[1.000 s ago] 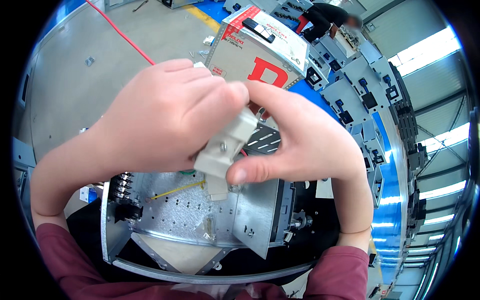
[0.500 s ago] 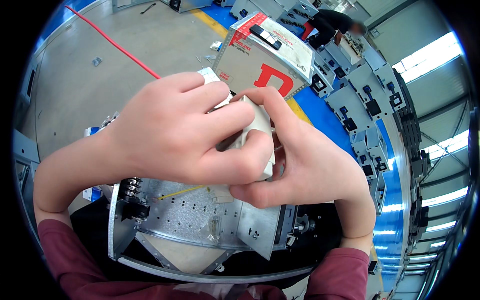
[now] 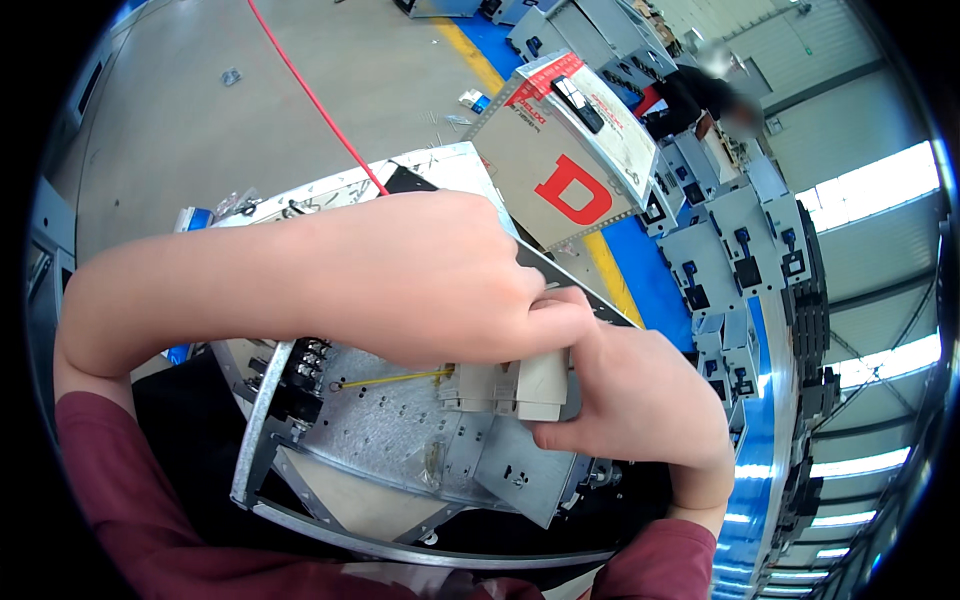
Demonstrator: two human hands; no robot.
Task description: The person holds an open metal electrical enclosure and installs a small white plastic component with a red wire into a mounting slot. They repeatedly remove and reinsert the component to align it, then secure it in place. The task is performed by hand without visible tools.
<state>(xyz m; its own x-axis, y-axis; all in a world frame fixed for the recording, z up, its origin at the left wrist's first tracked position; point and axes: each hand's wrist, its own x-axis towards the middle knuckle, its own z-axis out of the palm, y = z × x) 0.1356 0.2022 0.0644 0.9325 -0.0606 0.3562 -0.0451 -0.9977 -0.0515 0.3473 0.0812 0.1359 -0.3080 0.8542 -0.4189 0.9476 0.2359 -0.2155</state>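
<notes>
My right hand [image 3: 640, 395] grips an off-white plastic block [image 3: 540, 388], probably an electrical module, with its thumb beneath and its fingers behind. Across the top reaches my left hand [image 3: 440, 275], its fingers curled shut against my right fingers; whatever they pinch is hidden. Beside the held block, on its left, sits a second off-white module [image 3: 468, 388]. Both are over the perforated metal plate [image 3: 380, 415] of an open metal enclosure [image 3: 245, 450] on my lap. A yellow wire [image 3: 390, 380] runs from the left toward the second module.
Black terminal parts [image 3: 303, 380] line the enclosure's left side. A red cable [image 3: 310, 95] comes from the far left to the white work surface [image 3: 330, 190]. Beyond stands a large carton [image 3: 530, 150] with a black device [image 3: 577, 103] on it. Another person [image 3: 690, 95] works at the far right.
Both hands have lowered with the off-white block toward the plate and shifted slightly right. My left hand has turned, now covering the block's top. The view has shifted.
</notes>
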